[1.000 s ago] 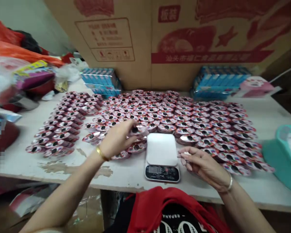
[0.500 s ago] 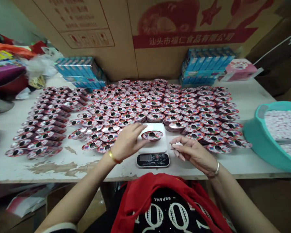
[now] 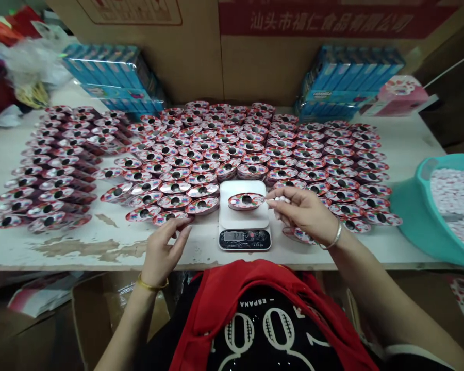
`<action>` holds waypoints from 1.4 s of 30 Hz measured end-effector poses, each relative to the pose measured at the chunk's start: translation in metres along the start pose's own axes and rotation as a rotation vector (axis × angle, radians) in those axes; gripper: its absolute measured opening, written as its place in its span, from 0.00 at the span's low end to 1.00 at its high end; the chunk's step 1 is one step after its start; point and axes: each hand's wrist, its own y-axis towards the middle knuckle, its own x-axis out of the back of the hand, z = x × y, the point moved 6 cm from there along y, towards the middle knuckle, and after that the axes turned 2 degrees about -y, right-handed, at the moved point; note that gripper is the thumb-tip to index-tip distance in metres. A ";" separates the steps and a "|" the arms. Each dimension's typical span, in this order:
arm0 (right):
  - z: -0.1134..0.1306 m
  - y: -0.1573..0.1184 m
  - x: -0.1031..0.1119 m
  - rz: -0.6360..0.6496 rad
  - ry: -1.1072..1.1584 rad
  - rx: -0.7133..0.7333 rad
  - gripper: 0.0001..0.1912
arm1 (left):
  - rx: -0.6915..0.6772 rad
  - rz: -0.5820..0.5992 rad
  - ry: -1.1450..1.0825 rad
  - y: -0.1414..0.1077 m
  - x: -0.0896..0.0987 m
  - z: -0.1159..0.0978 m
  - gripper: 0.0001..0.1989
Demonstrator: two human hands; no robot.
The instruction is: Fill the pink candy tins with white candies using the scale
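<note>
Right hand (image 3: 303,212) pinched small white pieces (image 3: 280,199) beside the packet (image 3: 239,202) on the scale (image 3: 244,220); left hand (image 3: 163,251), half open, empty, hung near the front packets (image 3: 211,207).

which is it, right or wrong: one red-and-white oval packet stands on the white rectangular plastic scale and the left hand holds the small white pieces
One thing is wrong: the head view shows the right hand, not the left hand, holding the small white pieces. The rest is right.
</note>
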 end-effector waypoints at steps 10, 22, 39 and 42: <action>0.026 0.033 -0.032 -0.007 -0.601 0.285 0.03 | -0.072 0.030 -0.078 0.002 -0.021 -0.008 0.07; 0.030 0.036 -0.028 -0.037 -0.457 0.317 0.07 | -0.093 0.068 -0.110 0.009 -0.030 -0.014 0.06; -0.018 -0.006 0.029 -0.164 0.362 -0.041 0.14 | -0.209 0.041 -0.041 0.024 -0.035 -0.036 0.13; -0.015 -0.003 0.019 -0.142 0.282 -0.015 0.15 | -0.283 0.018 0.068 0.030 -0.040 -0.045 0.19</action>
